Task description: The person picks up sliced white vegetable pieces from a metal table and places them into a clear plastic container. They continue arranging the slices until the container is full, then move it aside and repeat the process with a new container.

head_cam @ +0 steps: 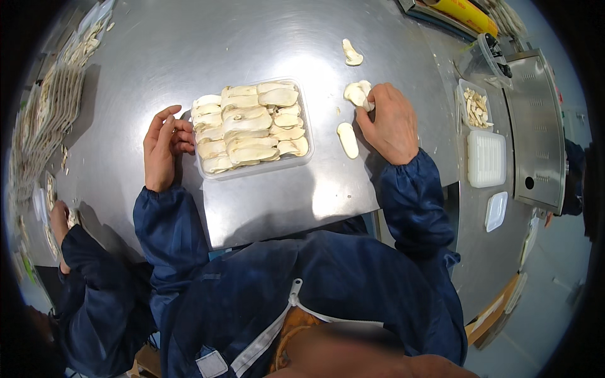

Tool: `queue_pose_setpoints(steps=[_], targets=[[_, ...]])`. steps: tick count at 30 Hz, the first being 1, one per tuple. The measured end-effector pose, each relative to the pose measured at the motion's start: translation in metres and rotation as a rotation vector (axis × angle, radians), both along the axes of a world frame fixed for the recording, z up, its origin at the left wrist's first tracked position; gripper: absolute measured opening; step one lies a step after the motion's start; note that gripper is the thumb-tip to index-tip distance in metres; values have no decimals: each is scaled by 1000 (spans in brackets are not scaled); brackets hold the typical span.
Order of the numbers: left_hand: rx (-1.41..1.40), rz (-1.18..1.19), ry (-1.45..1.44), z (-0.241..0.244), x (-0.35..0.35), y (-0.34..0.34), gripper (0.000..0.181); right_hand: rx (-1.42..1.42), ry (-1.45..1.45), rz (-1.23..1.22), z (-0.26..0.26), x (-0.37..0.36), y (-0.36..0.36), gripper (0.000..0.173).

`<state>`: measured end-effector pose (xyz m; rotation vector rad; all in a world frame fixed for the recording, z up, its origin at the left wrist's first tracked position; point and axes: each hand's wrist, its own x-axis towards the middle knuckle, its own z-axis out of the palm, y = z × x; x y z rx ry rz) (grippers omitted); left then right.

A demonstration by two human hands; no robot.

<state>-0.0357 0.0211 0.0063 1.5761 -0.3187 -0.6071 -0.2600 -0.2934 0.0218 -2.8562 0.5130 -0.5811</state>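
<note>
A clear plastic tray (308, 150) stands before me on the steel table, filled with overlapping rows of pale sliced mushrooms (248, 124). Beside its left wall is my left hand (162, 144), fingers loosely curled and apart, their tips at the tray's edge. To the right of the tray, my right hand (391, 122) has its thumb and fingers on a small cluster of mushroom slices (357, 93), partly hidden by the fingertips. One loose slice (348, 141) lies just below that cluster. Another slice (351, 53) lies farther up the table.
Stacked filled trays (59, 101) line the left side, near a co-worker's hand (59, 219). At right are a tub of mushroom pieces (475, 107), white trays (487, 158), a clear container (483, 59) and a steel box (536, 127). A yellow wrap box (465, 15) lies at the top.
</note>
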Motion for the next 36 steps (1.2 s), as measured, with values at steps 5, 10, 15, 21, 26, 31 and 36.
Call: queue_pose_setpoints(steps=[5, 10, 15, 21, 26, 31, 36], targets=[[-33, -4, 17, -4, 1, 4, 33, -1, -26, -4, -6, 2, 1, 17], [-31, 3, 32, -3, 0, 2, 33, -29, -23, 22, -2, 3, -1, 17], [-46, 30, 38, -3, 0, 2, 28, 105, 23, 65, 3, 4, -9, 18], [-38, 32, 52, -3, 1, 6, 31, -41, -10, 89, 29, 45, -43, 21], [-73, 11, 83, -3, 2, 3, 31, -156, 84, 323, -1, 90, -80, 38], [-87, 19, 118, 2, -1, 1, 31, 6, 196, 304, 1, 85, -101, 23], [-71, 30, 113, -1, -1, 4, 31, 134, 197, 206, 3, 74, -102, 19]])
